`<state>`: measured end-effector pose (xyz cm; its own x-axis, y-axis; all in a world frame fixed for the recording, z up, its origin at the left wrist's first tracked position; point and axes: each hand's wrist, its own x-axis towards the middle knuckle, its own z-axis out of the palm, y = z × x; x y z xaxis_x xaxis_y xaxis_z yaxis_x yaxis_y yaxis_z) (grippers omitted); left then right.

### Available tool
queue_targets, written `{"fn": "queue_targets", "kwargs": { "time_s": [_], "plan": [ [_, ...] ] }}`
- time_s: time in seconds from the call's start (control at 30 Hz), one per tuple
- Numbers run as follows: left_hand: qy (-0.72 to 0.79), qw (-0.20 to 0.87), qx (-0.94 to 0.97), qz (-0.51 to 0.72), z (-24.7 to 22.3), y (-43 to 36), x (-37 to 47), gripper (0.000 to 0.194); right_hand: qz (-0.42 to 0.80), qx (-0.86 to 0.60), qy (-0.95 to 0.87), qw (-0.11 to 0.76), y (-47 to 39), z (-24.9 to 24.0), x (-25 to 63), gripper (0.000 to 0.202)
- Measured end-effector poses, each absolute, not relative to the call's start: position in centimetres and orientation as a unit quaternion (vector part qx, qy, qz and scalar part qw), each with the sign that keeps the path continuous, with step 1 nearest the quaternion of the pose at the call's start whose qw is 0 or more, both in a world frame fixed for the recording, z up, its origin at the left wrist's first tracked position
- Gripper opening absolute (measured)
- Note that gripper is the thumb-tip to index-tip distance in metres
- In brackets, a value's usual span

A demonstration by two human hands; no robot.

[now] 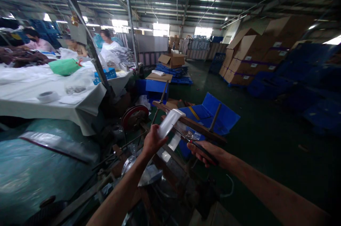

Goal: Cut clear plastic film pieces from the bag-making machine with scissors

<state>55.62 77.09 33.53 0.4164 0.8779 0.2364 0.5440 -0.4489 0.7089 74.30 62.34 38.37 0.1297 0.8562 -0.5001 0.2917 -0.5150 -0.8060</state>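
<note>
My left hand (153, 141) is closed on the near end of a strip of clear, whitish plastic film (170, 123). The film's far end lies over a brown wooden bar (194, 125) of a frame. My right hand (206, 152) grips a slim tool with a black and red handle (204, 150). Its thin metal tip points up and left, close to the film's right edge; whether they touch I cannot tell. Below the bar hangs more clear film (174, 142). Blur and shadow hide the tool's exact kind.
A metal and wood frame with a red-rimmed wheel (135, 117) stands before me. An open blue box (207, 112) lies beyond it. At left are a white-covered table (80, 103), a large film-wrapped bundle (39, 169) and several people. Cardboard cartons (245, 62) are stacked at right.
</note>
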Motion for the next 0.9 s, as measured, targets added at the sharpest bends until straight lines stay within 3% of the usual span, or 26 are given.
{"fn": "queue_targets", "kwargs": {
  "time_s": [0.43, 0.67, 0.9],
  "plan": [
    [0.442, 0.23, 0.832, 0.246, 33.4, 77.5, 55.6, 0.067, 0.448, -0.735, -0.462, 0.214, 64.7, 39.5, 73.5, 0.055],
    [0.476, 0.197, 0.837, 0.187, 34.0, 77.5, 55.9, 0.042, 0.435, -0.747, -0.467, 0.184, 65.7, 39.2, 73.1, 0.06],
    [0.465, 0.196, 0.844, 0.181, 34.1, 77.3, 55.6, 0.037, 0.424, -0.743, -0.488, 0.174, 65.6, 39.5, 72.7, 0.064]
  ]
}}
